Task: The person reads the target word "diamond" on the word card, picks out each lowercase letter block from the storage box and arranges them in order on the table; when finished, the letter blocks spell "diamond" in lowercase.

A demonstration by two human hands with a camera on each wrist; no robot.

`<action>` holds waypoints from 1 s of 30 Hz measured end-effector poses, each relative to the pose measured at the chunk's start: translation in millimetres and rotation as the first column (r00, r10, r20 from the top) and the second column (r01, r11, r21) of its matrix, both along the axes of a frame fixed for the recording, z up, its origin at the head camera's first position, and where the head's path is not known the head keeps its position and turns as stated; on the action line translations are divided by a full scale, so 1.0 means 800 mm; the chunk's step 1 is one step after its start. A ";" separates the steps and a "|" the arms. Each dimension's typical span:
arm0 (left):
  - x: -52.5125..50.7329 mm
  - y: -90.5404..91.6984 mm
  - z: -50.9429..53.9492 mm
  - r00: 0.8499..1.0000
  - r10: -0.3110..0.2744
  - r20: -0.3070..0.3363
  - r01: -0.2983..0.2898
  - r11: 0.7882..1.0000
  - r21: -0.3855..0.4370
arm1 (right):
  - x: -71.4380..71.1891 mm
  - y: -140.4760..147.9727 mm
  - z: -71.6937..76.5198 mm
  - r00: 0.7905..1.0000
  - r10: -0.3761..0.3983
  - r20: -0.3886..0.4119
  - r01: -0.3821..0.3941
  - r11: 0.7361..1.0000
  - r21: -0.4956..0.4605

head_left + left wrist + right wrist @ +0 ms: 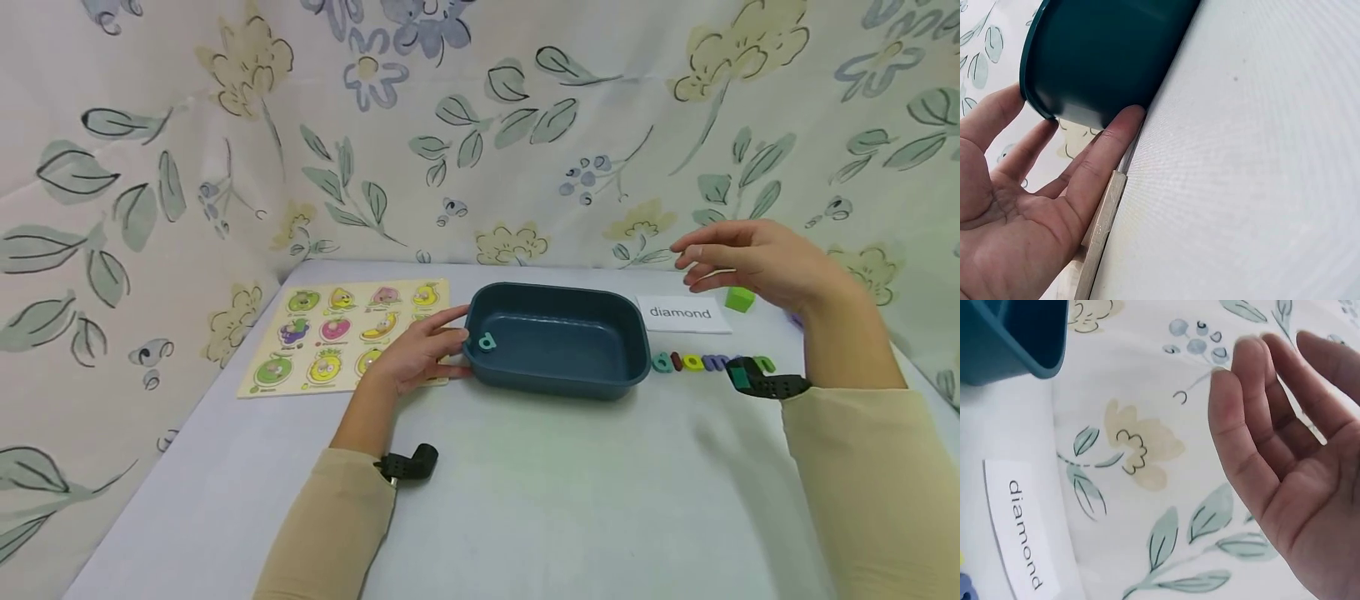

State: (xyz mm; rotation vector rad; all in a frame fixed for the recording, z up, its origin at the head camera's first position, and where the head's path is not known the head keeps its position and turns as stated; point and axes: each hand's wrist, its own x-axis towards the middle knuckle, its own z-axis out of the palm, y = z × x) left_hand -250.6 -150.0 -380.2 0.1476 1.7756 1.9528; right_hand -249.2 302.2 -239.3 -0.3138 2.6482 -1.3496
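A dark teal plastic tub (555, 383) stands mid-table, with a teal letter d (487, 342) lying inside at its left end. My left hand (422, 350) touches the tub's left end. In the left wrist view, its fingers (1094, 165) reach against the tub's outer wall and rim (1030, 100), nearly straight. My right hand (765, 260) is raised above the table's back right, fingers loosely bent, holding nothing. Below it lies a white card (682, 315) printed "diamond". In front of the card runs a row of coloured letters (693, 362), partly hidden by the right wrist camera.
A wooden fruit puzzle board (307, 337) lies left of the tub, partly behind my left hand. A green block (740, 298) sits right of the card. Something purple (795, 319) shows beside my right forearm. A floral cloth (480, 142) hangs behind the table.
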 end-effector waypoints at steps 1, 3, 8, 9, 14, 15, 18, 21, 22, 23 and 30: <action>0.000 0.000 -0.001 1.000 -0.001 0.001 0.001 1.000 -0.001 | -0.002 -0.005 0.002 0.999 0.037 0.008 -0.037 0.999 0.008; 0.000 0.000 -0.001 1.000 -0.003 0.003 0.003 1.000 -0.001 | -0.007 -0.015 0.006 0.995 0.099 0.022 -0.100 0.995 0.020; 0.001 0.000 -0.001 1.000 0.002 0.000 -0.002 1.000 -0.004 | -0.023 -0.042 0.015 0.979 0.202 0.038 -0.200 0.979 -0.030; 0.001 0.000 -0.001 1.000 0.001 -0.001 -0.001 1.000 -0.005 | -0.026 -0.046 0.016 0.976 0.213 0.044 -0.211 0.977 -0.043; 0.000 0.000 -0.002 1.000 -0.007 -0.007 0.007 1.000 0.008 | -0.042 -0.066 0.016 0.963 0.258 0.078 -0.252 0.965 -0.078; 0.000 0.000 -0.002 1.000 -0.008 -0.010 0.008 1.000 0.010 | -0.046 -0.070 0.015 0.961 0.262 0.084 -0.255 0.963 -0.084; -0.001 -0.001 0.000 1.000 -0.003 -0.017 0.003 1.000 0.009 | -0.057 -0.086 0.011 0.957 0.273 0.099 -0.263 0.959 -0.108; -0.001 -0.001 0.000 1.000 0.002 -0.017 -0.002 1.000 0.003 | -0.068 -0.102 0.005 0.949 0.289 0.123 -0.273 0.952 -0.136; -0.001 -0.001 0.000 1.000 0.003 -0.015 -0.003 1.000 0.003 | -0.072 -0.107 0.002 0.947 0.294 0.133 -0.274 0.950 -0.148; -0.001 -0.001 0.000 1.000 0.003 -0.013 -0.003 1.000 0.003 | -0.076 -0.112 -0.001 0.944 0.296 0.143 -0.273 0.948 -0.162; -0.001 0.001 0.000 1.000 0.005 -0.008 -0.005 1.000 0.006 | -0.098 -0.146 -0.025 0.917 0.349 0.192 -0.312 0.929 -0.200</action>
